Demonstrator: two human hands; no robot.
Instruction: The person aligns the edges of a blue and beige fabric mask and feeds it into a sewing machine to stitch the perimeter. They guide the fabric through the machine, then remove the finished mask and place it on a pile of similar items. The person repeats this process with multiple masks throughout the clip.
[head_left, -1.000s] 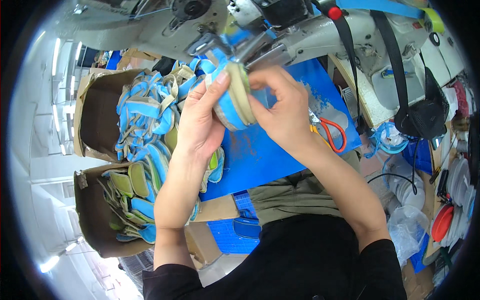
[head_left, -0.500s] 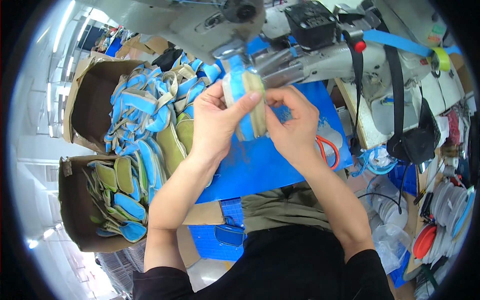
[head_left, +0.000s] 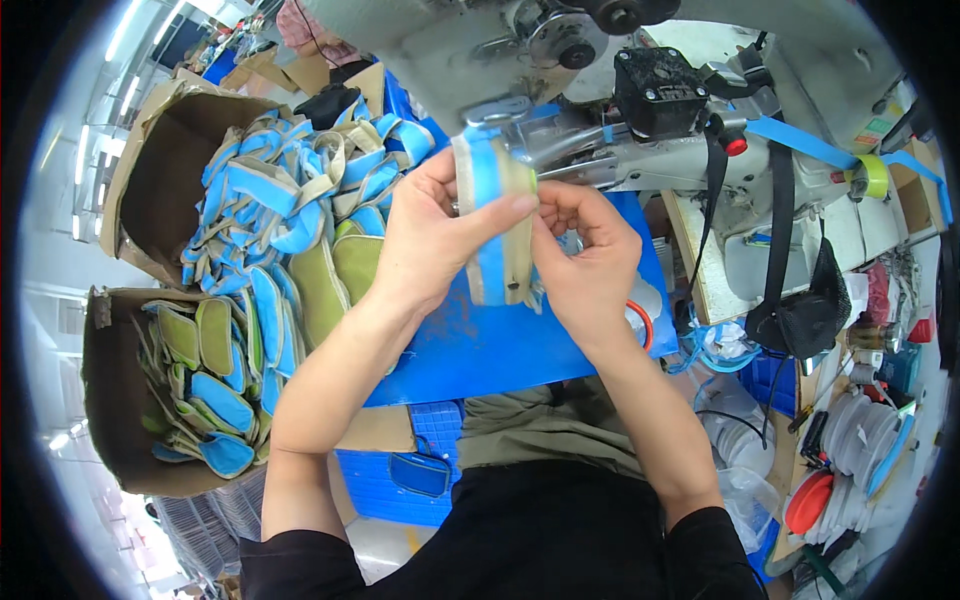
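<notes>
A blue-and-beige band (head_left: 488, 275) hung just below the sewing machine (head_left: 440, 55), between the two hands I was watching.
I saw the left hand (head_left: 430, 235) grasping the band, thumb across its face, other fingers partly lost behind it; the right hand (head_left: 588, 260) was curled at the band's edge, though I could not tell whether its fingertips pinched the cloth; blur softened the band, and the machine's top was cut off; below the machine, a smooth red loop (head_left: 647, 322) was partly hidden by the right forearm; left of the machine, limp strips (head_left: 265, 185) lay tangled by a creased carton (head_left: 160, 190); bare blue table (head_left: 500, 360) stretched beneath the machine, open to its near edge.
</notes>
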